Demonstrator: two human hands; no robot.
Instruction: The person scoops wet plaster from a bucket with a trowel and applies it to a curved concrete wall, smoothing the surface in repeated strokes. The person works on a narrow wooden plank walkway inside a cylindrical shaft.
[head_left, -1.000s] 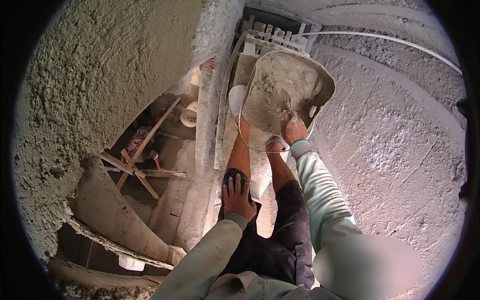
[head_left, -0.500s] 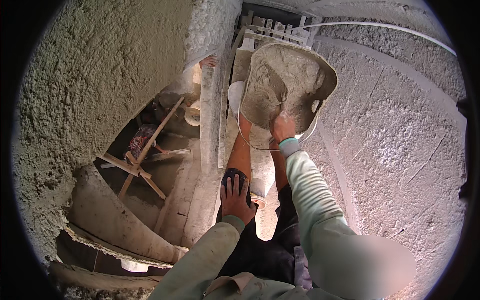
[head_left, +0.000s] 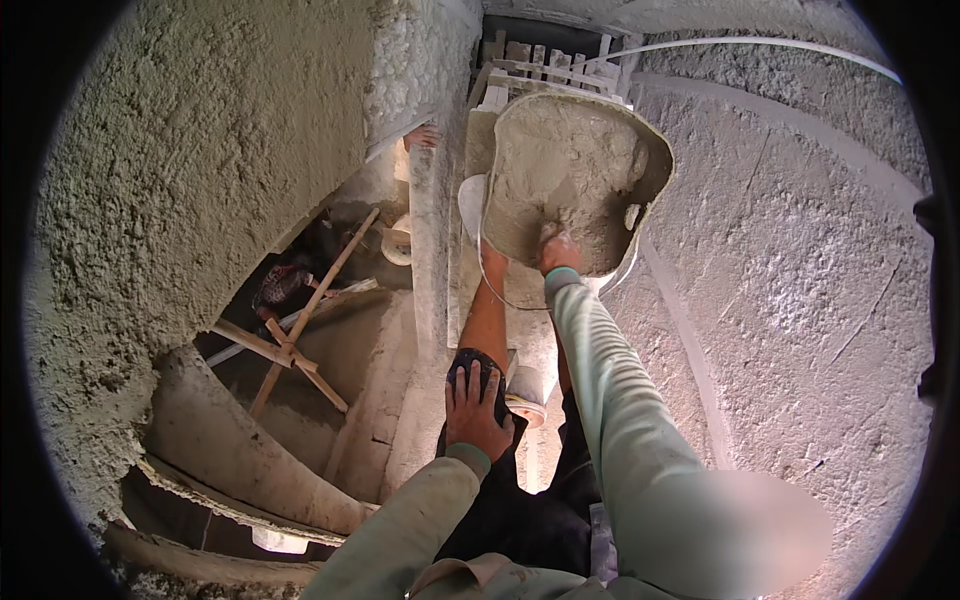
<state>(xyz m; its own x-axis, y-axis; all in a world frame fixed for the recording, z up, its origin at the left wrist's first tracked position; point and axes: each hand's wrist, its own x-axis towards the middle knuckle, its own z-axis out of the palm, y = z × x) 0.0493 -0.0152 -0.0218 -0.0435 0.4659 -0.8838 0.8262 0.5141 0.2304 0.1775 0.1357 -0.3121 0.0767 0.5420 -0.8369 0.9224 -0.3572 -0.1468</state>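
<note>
A large tub (head_left: 655, 150) of wet grey mortar (head_left: 570, 150) stands in front of my feet, its thin wire handle hanging at the near side. My right hand (head_left: 558, 250) is inside the near part of the tub, closed in a fist around a mortar-coated hand tool (head_left: 566, 216). The tool's working end is sunk in the mortar, so its shape is hidden. My left hand (head_left: 478, 410) rests on my left knee with fingers spread, holding nothing.
Wooden slats (head_left: 555, 62) lie beyond the tub, and a small bucket (head_left: 527, 390) stands between my legs. To the left, the level drops away; crossed wooden poles (head_left: 285, 350), another bucket (head_left: 397, 243) and a person (head_left: 280, 288) are below. Another person's hand (head_left: 422, 136) grips a ledge.
My right hand has drawn back slightly toward me and left inside the tub, and the forearm has straightened. The person below has shifted. My left hand stays on the knee.
</note>
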